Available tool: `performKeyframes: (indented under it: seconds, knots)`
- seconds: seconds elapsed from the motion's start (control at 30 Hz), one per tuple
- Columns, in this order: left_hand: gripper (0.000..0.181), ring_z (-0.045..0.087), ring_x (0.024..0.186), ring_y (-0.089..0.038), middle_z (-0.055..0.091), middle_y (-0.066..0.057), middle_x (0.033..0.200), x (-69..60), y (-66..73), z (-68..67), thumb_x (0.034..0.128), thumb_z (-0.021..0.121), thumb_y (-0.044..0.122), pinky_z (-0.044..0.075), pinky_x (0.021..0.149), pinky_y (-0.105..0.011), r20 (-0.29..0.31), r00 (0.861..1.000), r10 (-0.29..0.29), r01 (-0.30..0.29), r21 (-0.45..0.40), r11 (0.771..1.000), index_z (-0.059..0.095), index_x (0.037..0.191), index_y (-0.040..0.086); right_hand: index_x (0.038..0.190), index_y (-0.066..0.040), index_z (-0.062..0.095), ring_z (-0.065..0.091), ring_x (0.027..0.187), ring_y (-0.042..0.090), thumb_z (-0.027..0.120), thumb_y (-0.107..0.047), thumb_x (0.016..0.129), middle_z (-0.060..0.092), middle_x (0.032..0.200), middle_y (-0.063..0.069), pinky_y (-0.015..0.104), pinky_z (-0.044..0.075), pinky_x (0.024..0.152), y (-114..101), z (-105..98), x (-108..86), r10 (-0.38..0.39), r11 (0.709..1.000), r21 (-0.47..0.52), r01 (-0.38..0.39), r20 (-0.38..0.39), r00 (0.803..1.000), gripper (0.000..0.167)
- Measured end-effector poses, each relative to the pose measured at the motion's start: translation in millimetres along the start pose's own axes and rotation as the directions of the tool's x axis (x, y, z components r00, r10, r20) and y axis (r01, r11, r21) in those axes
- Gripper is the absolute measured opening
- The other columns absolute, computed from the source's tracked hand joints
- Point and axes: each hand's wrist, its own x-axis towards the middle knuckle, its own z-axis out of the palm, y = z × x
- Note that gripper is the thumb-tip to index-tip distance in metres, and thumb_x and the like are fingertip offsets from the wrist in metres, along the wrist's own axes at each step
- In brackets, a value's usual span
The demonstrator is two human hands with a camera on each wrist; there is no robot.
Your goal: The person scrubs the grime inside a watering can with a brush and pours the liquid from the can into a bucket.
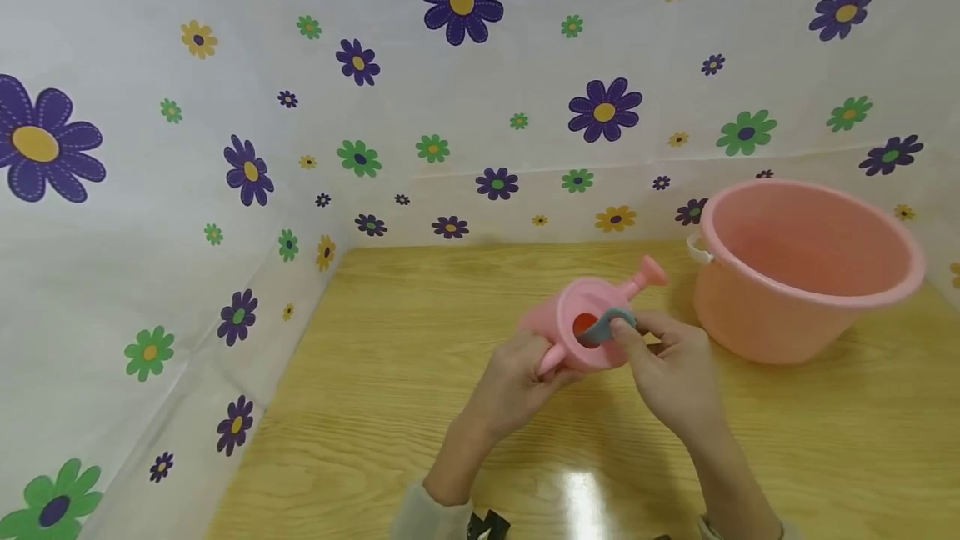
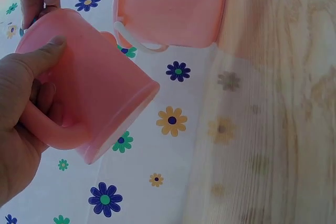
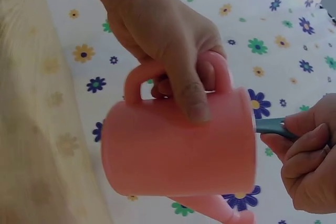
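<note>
A pink toy watering can (image 1: 551,319) is tilted above the table, its round opening facing my right hand and its spout up to the right. My left hand (image 1: 517,377) grips it by the handle, thumb lying along the can's side in the right wrist view. Between thumb and fingers, my right hand (image 1: 678,369) pinches a flat blue-grey piece (image 1: 606,325), whose far end reaches into the opening. Its inner end is hidden, so I cannot tell its kind. Something orange-red shows inside the can.
A large pink bucket (image 1: 810,307) with a white handle (image 1: 699,249) stands at the right on the wood-grain table (image 1: 375,407). Flower-printed white sheeting (image 1: 525,65) rises behind and at the left. A small black object (image 1: 489,525) shows at the near edge.
</note>
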Motion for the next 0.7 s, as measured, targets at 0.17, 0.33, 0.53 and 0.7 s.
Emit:
performKeyframes:
  seconds: [0.17, 0.33, 0.53, 0.7]
  knots:
    - [0.042, 0.041, 0.066, -0.009, 0.043, 0.002, 0.068, 2.1, 1.4, -0.1, 0.0738, 0.086, 0.016, 0.035, 0.062, -0.015, 0.002, 0.999, 0.04, -0.04, 0.054, 0.998, 0.045, 0.073, 0.011, 0.089, 0.001, 0.076, 0.043, 0.039, 0.004, 0.071, -0.002, 0.09, 0.064, 0.067, 0.003, 0.024, 0.027, 0.035, -3.8, -1.8, -0.7, -0.011, 1.0, -0.001, 0.011, -0.067, 0.998, 0.005]
    - [0.042, 0.042, 0.065, -0.01, 0.044, 0.002, 0.067, 3.5, 2.7, -2.3, 0.0727, 0.088, 0.016, 0.035, 0.062, -0.016, -0.005, 1.0, 0.03, -0.03, 0.075, 0.997, 0.046, 0.074, 0.01, 0.089, 0.002, 0.074, 0.065, 0.055, 0.008, 0.071, -0.005, 0.091, 0.073, 0.082, 0.002, 0.019, 0.046, 0.048, -3.2, 3.5, 0.7, -0.007, 1.0, 0.028, 0.008, -0.035, 0.999, 0.009]
    - [0.047, 0.042, 0.065, -0.011, 0.044, 0.002, 0.066, 2.4, 2.2, -3.3, 0.0705, 0.089, 0.017, 0.035, 0.061, -0.017, -0.014, 0.999, 0.037, -0.036, 0.102, 0.994, 0.042, 0.071, 0.012, 0.086, 0.005, 0.069, 0.043, 0.041, 0.008, 0.065, 0.006, 0.092, 0.055, 0.054, -0.002, 0.025, 0.031, 0.037, -2.9, -4.0, 1.7, -0.072, 0.992, 0.091, 0.082, -0.109, 0.991, 0.007]
    - [0.043, 0.043, 0.065, -0.012, 0.048, 0.001, 0.067, 1.8, 2.7, -6.9, 0.0716, 0.088, 0.015, 0.036, 0.06, -0.016, -0.036, 0.999, 0.007, -0.004, 0.094, 0.996, 0.046, 0.073, 0.01, 0.091, 0.003, 0.07, 0.041, 0.04, 0.009, 0.064, 0.008, 0.092, 0.051, 0.056, -0.003, 0.027, 0.03, 0.035, -1.5, -2.1, 0.7, -0.135, 0.981, 0.141, 0.132, 0.014, 0.991, 0.008]
